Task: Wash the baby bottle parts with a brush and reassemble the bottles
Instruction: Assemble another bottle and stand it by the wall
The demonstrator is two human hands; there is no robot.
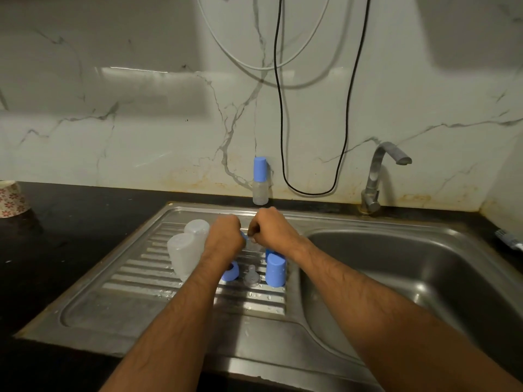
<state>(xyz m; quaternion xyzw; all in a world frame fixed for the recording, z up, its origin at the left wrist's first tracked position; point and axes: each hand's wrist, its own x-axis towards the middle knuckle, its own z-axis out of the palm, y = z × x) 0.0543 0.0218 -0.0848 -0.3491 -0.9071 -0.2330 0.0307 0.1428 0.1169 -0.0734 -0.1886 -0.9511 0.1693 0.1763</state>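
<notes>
Paper cup (11, 198), desk far left. Two clear bottle bodies (185, 250), inverted on drainboard (113, 290). Left hand (223, 236) grips blue collar (243, 236); right hand (268, 227) pinches clear teat at it. Loose collar (230, 271), teat (251, 275), blue caps (276, 270) below. Assembled bottle (259, 181) behind. Risk: wet teat likely slips, seating crooked.

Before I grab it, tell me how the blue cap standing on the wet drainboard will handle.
The blue cap looks like hollow plastic, so probably light and stiff. Water drops bead on the drainboard around it, so it may be slippery. It stands tall on ridged steel, so a sideways push would likely tip it, and it could roll.
</notes>
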